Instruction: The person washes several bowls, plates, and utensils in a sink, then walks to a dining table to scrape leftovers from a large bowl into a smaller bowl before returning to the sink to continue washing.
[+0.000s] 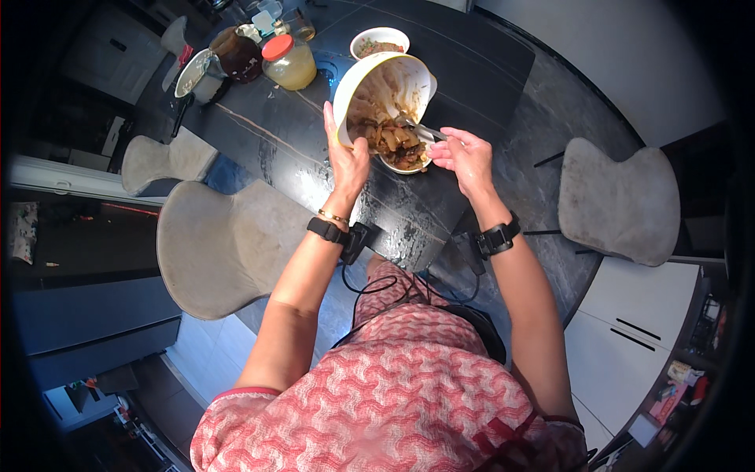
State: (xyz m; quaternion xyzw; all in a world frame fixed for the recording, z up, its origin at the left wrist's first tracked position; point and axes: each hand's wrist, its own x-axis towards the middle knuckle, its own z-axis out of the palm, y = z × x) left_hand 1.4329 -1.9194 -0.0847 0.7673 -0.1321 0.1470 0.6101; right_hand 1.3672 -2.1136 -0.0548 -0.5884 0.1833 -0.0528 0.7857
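My left hand grips the near left side of a large white mixing bowl with a yellowish rim. The bowl is tipped toward me, its inside smeared with brown sauce. Between the fingers of my right hand is the handle of a metal spoon, whose head reaches into the tilted bowl. Chunks of brown, saucy food lie at the bowl's low edge. Directly below stands a smaller white bowl with the same kind of food in it, partly hidden by the large one.
Behind the large bowl, another white bowl holds food. At the table's far left are a red-lidded jar, a dark brown pitcher and a saucepan. Grey chairs flank the dark table. Black cables hang below my wrists.
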